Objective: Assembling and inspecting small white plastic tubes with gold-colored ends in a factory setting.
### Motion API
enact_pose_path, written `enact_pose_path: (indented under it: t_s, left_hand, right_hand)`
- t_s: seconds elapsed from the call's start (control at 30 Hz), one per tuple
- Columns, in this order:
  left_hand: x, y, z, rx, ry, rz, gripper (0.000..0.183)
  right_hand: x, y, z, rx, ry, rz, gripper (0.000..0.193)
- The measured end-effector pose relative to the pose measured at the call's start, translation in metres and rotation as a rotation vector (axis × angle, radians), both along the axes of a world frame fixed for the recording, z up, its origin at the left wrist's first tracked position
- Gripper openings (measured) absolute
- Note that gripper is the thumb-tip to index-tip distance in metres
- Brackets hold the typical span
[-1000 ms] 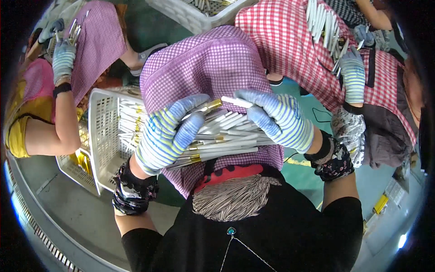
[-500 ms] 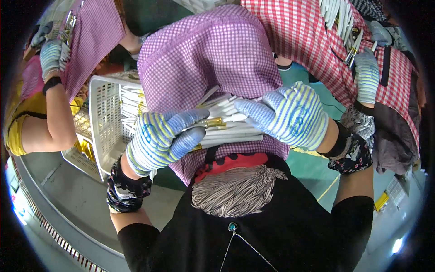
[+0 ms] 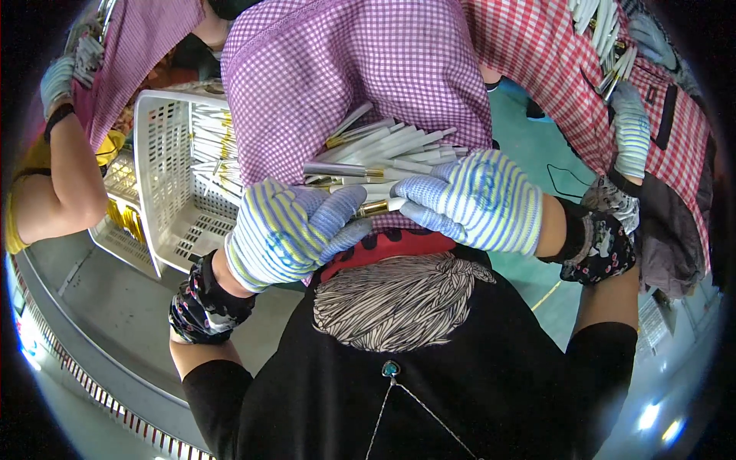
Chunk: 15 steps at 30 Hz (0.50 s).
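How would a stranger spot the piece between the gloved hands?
Find the central purple checked apron. Below its pile of white pieces, left hand and right hand nearly meet at one gold piece with a white end. Only it spans their fingertips.

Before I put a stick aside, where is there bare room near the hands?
Bare: purple apron beyond the stick pile; green floor between that apron and the red checked apron. Crowded: the pile, and between left hand and right hand, where a brass-ended stick spans the gap.
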<state>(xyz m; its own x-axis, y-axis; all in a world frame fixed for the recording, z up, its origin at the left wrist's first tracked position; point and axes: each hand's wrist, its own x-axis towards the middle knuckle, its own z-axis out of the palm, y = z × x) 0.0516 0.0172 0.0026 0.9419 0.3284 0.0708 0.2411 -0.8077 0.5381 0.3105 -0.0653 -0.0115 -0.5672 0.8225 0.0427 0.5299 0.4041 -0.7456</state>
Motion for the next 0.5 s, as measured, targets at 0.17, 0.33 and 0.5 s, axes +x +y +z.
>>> enact_pose_path:
  t_s: [0.17,0.33,0.5]
  left_hand:
    - [-0.003,-0.004,-0.004,0.054,0.032,-0.043,0.038]
    - [-0.031,0.001,0.002,0.022,0.046,0.032,0.038]
    - [-0.035,0.002,0.007,-0.159,0.13,0.06,0.033]
  right_hand:
    - [-0.001,-0.018,-0.009,-0.281,-0.018,0.029,0.032]
    - [0.021,0.011,-0.003,-0.047,-0.25,-0.115,0.036]
    - [0.008,0.02,-0.026,0.079,-0.489,-0.008,0.035]
